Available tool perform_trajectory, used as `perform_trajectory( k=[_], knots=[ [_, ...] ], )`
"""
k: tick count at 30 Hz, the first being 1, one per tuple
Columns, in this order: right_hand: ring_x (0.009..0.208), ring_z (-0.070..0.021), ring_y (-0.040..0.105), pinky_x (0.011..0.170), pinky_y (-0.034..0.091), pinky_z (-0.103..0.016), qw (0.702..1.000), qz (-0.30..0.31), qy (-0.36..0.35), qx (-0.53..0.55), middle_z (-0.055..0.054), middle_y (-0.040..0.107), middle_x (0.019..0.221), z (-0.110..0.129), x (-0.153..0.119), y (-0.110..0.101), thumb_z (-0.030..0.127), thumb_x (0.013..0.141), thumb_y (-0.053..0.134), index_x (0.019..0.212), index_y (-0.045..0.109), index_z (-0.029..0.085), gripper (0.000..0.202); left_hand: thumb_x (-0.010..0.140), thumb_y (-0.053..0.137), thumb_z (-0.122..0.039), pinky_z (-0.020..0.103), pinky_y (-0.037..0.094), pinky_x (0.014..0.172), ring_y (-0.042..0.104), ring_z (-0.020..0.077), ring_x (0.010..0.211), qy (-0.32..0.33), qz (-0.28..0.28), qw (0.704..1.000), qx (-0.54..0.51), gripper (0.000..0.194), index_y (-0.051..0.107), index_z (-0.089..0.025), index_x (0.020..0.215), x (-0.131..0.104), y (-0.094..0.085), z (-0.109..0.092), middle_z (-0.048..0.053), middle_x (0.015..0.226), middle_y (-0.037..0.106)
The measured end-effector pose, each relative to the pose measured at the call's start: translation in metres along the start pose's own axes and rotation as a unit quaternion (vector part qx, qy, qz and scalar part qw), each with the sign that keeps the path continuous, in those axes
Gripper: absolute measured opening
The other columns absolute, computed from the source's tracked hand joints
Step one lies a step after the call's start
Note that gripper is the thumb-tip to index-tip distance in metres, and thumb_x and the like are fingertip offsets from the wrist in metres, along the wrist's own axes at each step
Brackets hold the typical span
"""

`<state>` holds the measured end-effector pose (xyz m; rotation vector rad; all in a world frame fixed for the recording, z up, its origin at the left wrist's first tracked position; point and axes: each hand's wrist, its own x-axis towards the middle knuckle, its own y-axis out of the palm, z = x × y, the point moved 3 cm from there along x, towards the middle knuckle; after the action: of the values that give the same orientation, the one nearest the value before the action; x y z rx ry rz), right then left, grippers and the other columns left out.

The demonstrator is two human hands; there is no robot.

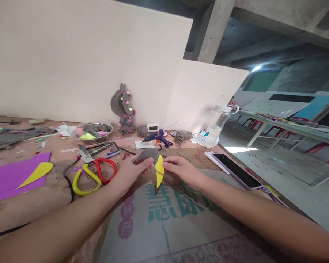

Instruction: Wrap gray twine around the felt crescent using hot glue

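A curved crescent piece (159,171) is held up above the printed sheet; its upper part is wrapped in grey yarn and its lower, pointed part shows yellow. My left hand (135,168) pinches the grey-wrapped part between thumb and fingers. At the right edge of the yellow part, my right hand (181,168) has its thumb and fingertips pressed together on the grey yarn or the crescent's edge; which one is too small to tell. A loose grey strand (193,201) crosses the yellow and loops down to the right over the sheet.
Red and yellow scissors (100,171) and purple sheets (19,175) lie left. Behind stand a blue glue gun (157,137), a bowl of coloured bits (93,131), a yarn coil (184,137) and a clear bottle (210,128). A phone (237,171) lies right.
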<state>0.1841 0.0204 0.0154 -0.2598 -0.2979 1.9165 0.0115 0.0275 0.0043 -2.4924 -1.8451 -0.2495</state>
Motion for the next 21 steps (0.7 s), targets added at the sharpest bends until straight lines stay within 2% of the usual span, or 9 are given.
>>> perform_trajectory(
  k=[4,7,10,13,16,18,21],
  knots=[
    [0.057,-0.0087,0.048,0.051,0.037,-0.02,0.998,0.025,-0.021,-0.061,0.0,0.059,0.073,0.004,0.004,0.008,0.041,0.081,0.048,0.083,0.059,0.015,0.028,0.073,0.059,-0.044,0.022,0.036,0.054,0.046,0.0101,0.053,-0.001,-0.026,1.0,0.008,0.03,0.058,-0.015,0.067,0.0,-0.001,0.001,-0.002,0.06,0.055],
    [0.064,-0.0103,0.053,0.058,0.041,-0.021,0.982,0.011,-0.068,-0.175,-0.001,0.061,0.076,0.011,0.007,0.0,0.04,0.085,0.043,0.081,0.06,0.016,0.03,0.073,0.058,-0.044,0.022,0.036,0.054,0.048,0.0114,0.055,0.01,-0.062,0.997,0.043,0.03,0.057,-0.015,0.066,-0.001,-0.003,0.001,-0.003,0.056,0.053],
    [0.069,-0.0129,0.055,0.062,0.042,-0.024,0.959,-0.065,-0.08,-0.265,-0.002,0.062,0.077,0.014,0.018,-0.03,0.042,0.084,0.043,0.081,0.059,0.015,0.031,0.071,0.06,-0.042,0.022,0.034,0.052,0.048,0.0114,0.053,-0.01,-0.067,0.995,0.075,0.028,0.058,-0.015,0.062,0.0,-0.005,0.002,-0.002,0.054,0.054],
    [0.077,-0.0162,0.055,0.069,0.041,-0.028,0.938,-0.148,-0.074,-0.303,-0.006,0.061,0.088,0.009,0.039,-0.069,0.038,0.08,0.051,0.096,0.057,0.014,0.029,0.07,0.062,-0.04,0.022,0.036,0.052,0.051,0.0121,0.053,-0.014,-0.055,0.995,0.081,0.024,0.062,-0.016,0.07,0.001,-0.005,0.004,-0.002,0.057,0.058],
    [0.084,-0.0174,0.056,0.073,0.042,-0.028,0.932,-0.154,-0.07,-0.32,-0.01,0.061,0.102,0.001,0.067,-0.089,0.031,0.076,0.057,0.109,0.054,0.013,0.038,0.072,0.06,-0.039,0.022,0.039,0.053,0.053,0.0122,0.054,-0.005,-0.042,0.998,0.036,0.023,0.06,-0.017,0.077,0.003,-0.002,0.006,-0.002,0.059,0.059],
    [0.084,-0.0168,0.058,0.072,0.044,-0.027,0.935,-0.133,-0.069,-0.322,-0.011,0.061,0.104,-0.003,0.085,-0.088,0.029,0.073,0.061,0.111,0.054,0.013,0.042,0.075,0.057,-0.04,0.022,0.039,0.052,0.052,0.0115,0.052,-0.011,-0.037,0.999,0.0,0.024,0.058,-0.016,0.078,0.004,0.0,0.008,-0.002,0.058,0.059],
    [0.084,-0.0162,0.059,0.074,0.045,-0.025,0.94,-0.103,-0.077,-0.317,-0.008,0.064,0.101,-0.008,0.106,-0.076,0.031,0.072,0.063,0.106,0.058,0.014,0.039,0.076,0.055,-0.041,0.021,0.039,0.05,0.051,0.0104,0.051,-0.023,-0.037,0.999,-0.02,0.026,0.056,-0.016,0.079,0.006,0.002,0.011,-0.002,0.061,0.059]
  ],
)
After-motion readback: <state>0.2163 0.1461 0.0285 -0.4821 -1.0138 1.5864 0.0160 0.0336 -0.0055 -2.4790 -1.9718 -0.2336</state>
